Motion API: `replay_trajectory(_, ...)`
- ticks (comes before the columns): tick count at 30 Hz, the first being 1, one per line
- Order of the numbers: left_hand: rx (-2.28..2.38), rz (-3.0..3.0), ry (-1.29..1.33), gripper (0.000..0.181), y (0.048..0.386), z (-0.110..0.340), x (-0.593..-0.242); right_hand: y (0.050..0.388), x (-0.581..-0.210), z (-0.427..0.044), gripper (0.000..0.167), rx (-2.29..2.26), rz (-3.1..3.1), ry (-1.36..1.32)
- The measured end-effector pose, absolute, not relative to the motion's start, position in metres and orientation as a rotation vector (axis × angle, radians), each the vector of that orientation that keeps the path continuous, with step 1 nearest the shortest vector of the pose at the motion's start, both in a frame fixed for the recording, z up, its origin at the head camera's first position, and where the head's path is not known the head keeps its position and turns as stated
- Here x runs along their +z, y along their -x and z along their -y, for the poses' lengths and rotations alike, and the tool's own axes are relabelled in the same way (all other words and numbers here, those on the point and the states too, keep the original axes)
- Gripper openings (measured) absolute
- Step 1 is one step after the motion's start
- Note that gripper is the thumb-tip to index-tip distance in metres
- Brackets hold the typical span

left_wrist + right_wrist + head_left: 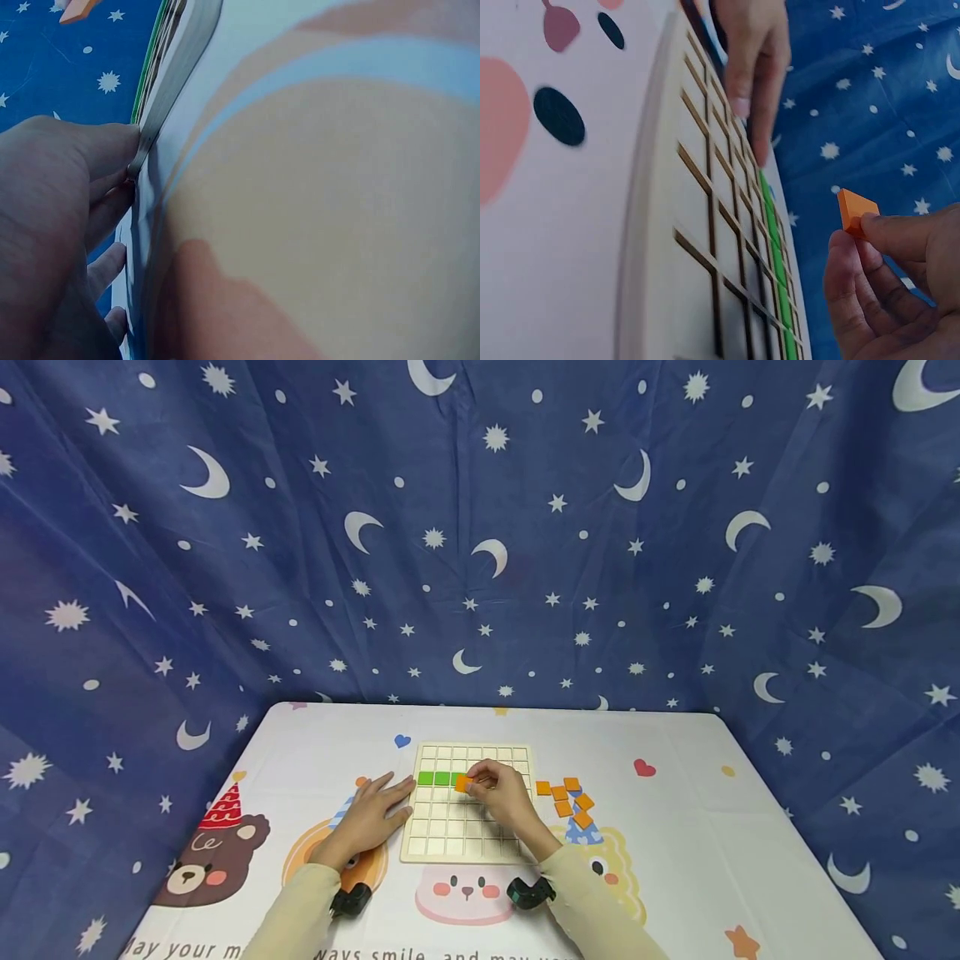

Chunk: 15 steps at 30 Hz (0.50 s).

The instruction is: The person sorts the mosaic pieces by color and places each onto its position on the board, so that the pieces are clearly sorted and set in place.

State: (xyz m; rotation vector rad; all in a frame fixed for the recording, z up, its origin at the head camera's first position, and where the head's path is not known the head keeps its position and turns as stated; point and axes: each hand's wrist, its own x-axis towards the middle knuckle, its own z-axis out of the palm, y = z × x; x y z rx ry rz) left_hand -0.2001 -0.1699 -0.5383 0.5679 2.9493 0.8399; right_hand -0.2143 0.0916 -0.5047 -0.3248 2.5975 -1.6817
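While left fingers (398, 791) lie apart, right fingers (904, 235) pinch an orange tile (462, 782) roughly aligned with the board (438, 827).

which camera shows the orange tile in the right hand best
Right wrist: the orange tile appears large, face and edge clear. Head shows it small, over the board; left wrist apparently shows only part, cut off at the top.

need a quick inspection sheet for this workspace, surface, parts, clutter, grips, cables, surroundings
Surface: white tabletop with cartoon prints and lettering
Job's things: gridded board with green tiles in one row; loose orange tiles right of it
Clutter: nothing seen
Grips: left grip, a bare hand, touches the board's left edge; right grip, also bare, pinches an orange tile above the board
Cables: nothing seen
Surroundings: blue curtain with moons and stars
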Motion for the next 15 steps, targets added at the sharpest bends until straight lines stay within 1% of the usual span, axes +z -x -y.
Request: replay_trajectory(15, 0.851, -2.947, -0.551, 0.050, 0.200, 0.170, -0.538, 0.219, -0.511, -0.055, 0.011, -1.658, -2.599, 0.385)
